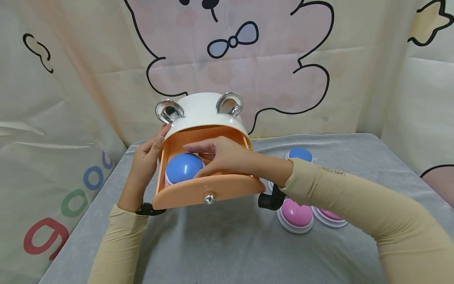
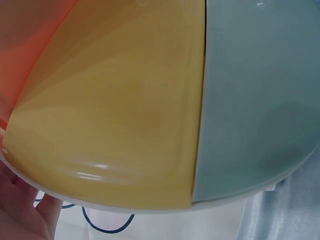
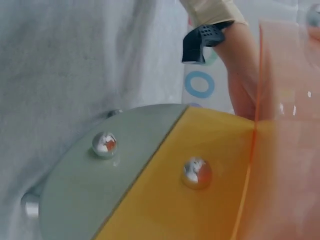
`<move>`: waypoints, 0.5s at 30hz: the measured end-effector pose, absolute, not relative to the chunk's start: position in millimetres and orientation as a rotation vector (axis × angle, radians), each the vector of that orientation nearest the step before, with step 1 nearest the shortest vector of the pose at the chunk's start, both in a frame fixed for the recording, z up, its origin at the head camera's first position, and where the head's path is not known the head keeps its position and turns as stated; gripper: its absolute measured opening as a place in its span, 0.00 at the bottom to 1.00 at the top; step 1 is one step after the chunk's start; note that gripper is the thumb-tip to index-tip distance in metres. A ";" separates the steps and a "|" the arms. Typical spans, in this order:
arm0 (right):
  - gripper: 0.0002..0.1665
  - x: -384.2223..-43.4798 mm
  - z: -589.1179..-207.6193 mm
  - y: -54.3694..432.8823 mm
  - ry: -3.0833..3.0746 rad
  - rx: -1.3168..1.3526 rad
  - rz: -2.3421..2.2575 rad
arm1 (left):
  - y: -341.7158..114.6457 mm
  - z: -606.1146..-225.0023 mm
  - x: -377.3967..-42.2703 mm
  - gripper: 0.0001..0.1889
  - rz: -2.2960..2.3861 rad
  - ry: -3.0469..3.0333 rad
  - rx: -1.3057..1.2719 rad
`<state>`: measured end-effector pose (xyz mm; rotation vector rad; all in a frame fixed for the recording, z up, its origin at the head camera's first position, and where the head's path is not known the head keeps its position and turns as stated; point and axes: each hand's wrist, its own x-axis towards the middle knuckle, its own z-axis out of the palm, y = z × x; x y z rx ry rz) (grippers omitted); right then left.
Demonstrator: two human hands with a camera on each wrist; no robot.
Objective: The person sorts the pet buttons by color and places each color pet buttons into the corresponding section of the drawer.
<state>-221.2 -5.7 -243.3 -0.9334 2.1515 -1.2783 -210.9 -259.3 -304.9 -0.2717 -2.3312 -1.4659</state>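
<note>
A small rounded drawer chest [image 1: 205, 106] has a white top and two silver ears. Its orange top drawer [image 1: 227, 189] is pulled out. A blue domed button [image 1: 184, 167] with a white base sits in the drawer's left part. My right hand [image 1: 227, 156] reaches in, thumb and fingers spread beside the button's right edge; firm contact is unclear. My left hand [image 1: 147, 161] rests against the chest's left side with fingers extended up toward the ear. The right wrist view shows the yellow drawer [image 3: 220, 210] and green drawer [image 3: 75, 200], both closed, with silver knobs.
On the grey-covered table [image 1: 220, 244], right of the chest, stand another blue button [image 1: 300, 154], a pink button [image 1: 297, 213] and a second pink one [image 1: 330, 215] partly under my right sleeve. A printed cloth [image 1: 269, 79] hangs behind.
</note>
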 end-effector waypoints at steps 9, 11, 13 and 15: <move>0.41 -226.0 -230.6 37.7 2.143 -0.880 -1.488 | -255.2 -305.0 -212.5 0.23 -1.485 -2.330 -0.275; 0.39 -228.4 -230.5 50.5 2.137 -0.881 -1.529 | -255.6 -305.2 -211.8 0.23 -1.473 -2.337 -0.270; 0.37 -231.2 -231.3 63.5 2.148 -0.886 -1.558 | -256.7 -305.1 -210.2 0.23 -1.455 -2.348 -0.262; 0.35 -234.3 -232.2 76.3 2.160 -0.883 -1.589 | -258.1 -304.7 -207.9 0.23 -1.436 -2.362 -0.248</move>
